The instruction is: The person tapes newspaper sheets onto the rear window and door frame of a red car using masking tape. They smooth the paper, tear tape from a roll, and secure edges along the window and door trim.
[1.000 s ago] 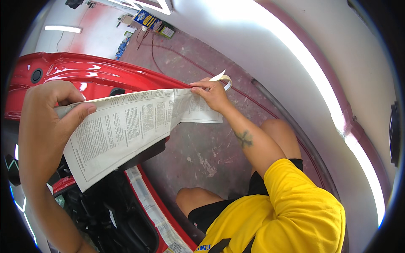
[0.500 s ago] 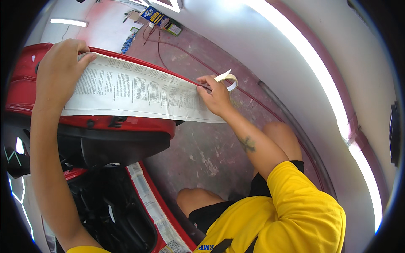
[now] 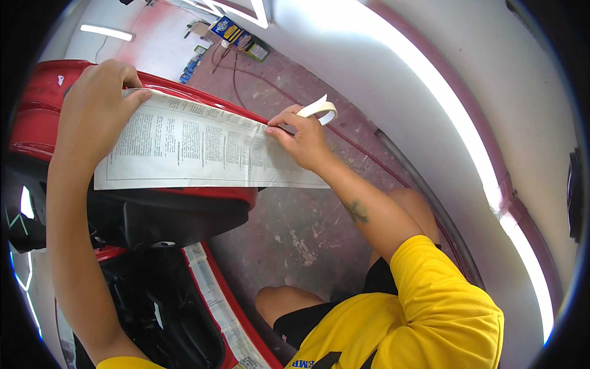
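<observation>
A long sheet of newspaper (image 3: 184,144) lies along the upper edge of an open red car door (image 3: 49,117). My left hand (image 3: 101,107) pinches its upper left corner between thumb and fingers, against the door edge. At the sheet's upper right, near the door's far end, my right hand (image 3: 301,138) grips the paper's edge with thumb and fingertips. A roll of cream masking tape (image 3: 329,114) hangs at the back of the right fingers, its loose end sticking up. Below the sheet shows the door's black inner panel (image 3: 184,215).
Newspaper strips (image 3: 212,295) are taped along the red door sill (image 3: 255,335) beside the black car interior (image 3: 172,313). A red hose (image 3: 362,150) runs over the stained floor to my right. Boxes (image 3: 236,37) stand ahead by the white wall (image 3: 393,67), near a bright light strip.
The newspaper sits lower on the door, covering red trim that showed beneath it and baring more of the top edge. My right hand has shifted left, my left slightly down and right.
</observation>
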The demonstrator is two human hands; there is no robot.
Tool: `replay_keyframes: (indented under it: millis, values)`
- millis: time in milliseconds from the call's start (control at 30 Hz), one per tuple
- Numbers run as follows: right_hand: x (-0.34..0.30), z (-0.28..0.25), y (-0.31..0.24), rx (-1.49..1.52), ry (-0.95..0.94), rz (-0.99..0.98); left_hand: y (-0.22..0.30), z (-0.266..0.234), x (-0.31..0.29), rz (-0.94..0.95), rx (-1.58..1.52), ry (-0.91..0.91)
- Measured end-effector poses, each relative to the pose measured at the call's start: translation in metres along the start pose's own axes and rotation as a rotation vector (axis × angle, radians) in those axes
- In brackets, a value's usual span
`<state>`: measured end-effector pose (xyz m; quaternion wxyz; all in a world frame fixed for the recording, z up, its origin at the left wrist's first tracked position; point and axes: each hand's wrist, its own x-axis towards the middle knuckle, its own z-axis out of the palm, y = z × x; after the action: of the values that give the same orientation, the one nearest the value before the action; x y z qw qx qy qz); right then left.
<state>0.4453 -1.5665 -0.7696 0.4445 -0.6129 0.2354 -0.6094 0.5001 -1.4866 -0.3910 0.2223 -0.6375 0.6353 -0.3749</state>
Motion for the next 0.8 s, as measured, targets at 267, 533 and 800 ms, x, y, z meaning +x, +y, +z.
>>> replay_keyframes:
  millis: [267,533,800]
  values:
    - [0.002,0.021,-0.002,0.048,-0.010,0.070,-0.005,0.001,-0.003,-0.012,-0.022,0.016]
    - [-0.011,0.016,0.005,0.024,0.045,-0.061,0.006,-0.038,-0.031,0.057,-0.253,-0.199]
    - [-0.018,0.014,0.022,0.029,0.051,0.144,-0.006,-0.006,-0.006,0.003,-0.023,-0.086]
